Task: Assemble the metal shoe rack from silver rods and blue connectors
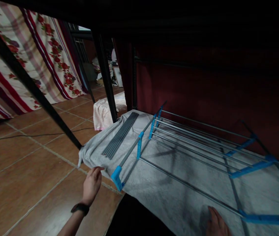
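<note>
1. Nearest, at the bottom edge, dark fabric covered part of the wearer's body.
2. The right hand, cut off by the lower edge, lay palm down near the rack's front tube; whether it gripped anything could not be told.
3. The left hand, a dark band at its wrist, was loosely curled with nothing visible in it, just beside the rack's near left corner and apart from it.
4. The rack lay on a grey cloth, spread inside a black metal frame. It was made of slim, dull silver-grey tubes and bright blue fittings. One long tube crossed its near side alone; behind it, several parallel tubes ran close together between blue end pieces. On the right, blue arms jutted at angles, one running out of view.
5. Left of the rack, apart from it, loose grey tubes lay side by side in a flat row on the cloth.
6. Beyond stood a black post, with a pale striped cloth behind it on brown floor tiles.
7. Farthest back were a dark red backing and, left, a flowered, striped curtain.
</note>
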A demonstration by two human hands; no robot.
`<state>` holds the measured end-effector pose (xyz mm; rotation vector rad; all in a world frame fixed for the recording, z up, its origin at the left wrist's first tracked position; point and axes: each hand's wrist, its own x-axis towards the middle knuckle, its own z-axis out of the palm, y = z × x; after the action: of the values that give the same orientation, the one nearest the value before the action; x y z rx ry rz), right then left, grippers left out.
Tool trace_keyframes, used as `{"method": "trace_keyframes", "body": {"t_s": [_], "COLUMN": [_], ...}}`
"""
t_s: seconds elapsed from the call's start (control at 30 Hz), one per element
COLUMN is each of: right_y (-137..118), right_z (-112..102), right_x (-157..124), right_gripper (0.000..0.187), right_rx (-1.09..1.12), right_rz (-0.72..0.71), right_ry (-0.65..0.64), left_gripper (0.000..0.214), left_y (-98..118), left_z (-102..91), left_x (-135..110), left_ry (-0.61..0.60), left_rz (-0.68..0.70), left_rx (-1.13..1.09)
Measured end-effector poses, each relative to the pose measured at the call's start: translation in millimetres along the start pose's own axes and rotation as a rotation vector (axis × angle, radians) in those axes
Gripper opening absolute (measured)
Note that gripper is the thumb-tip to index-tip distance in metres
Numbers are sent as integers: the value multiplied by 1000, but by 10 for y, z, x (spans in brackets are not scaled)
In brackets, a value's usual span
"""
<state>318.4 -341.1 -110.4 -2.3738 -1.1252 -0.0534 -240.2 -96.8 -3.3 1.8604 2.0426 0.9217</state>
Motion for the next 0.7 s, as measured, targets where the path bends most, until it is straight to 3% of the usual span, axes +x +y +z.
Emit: {"method": "trace_keyframes", "body": {"t_s": [0.1,0.23,0.33,0.5,0.7], "right_y": [11,31,43,48,-8], "right_z": [28,28,33,61,40], "right_x": [-12,-20,-16,-31,-39], "right_gripper": [59,56,54,55,53], "right_rx": [6,-7,-21,-51,-50], "right_rz": [-3,-46,-71,-70,-101], "right_ry": [-1,-2,-32,6,16], "left_gripper": [34,43,42,41,43], "left_y": [304,566,631,807,1086], "left_z": [127,382,451,388,347], "left_x": [546,897,967,1023,1064], "left_ry": [-29,-129,-186,-301,-328], "left_rz": [78,71,88,188,80], "left_rx": [45,364,567,671,646]}}
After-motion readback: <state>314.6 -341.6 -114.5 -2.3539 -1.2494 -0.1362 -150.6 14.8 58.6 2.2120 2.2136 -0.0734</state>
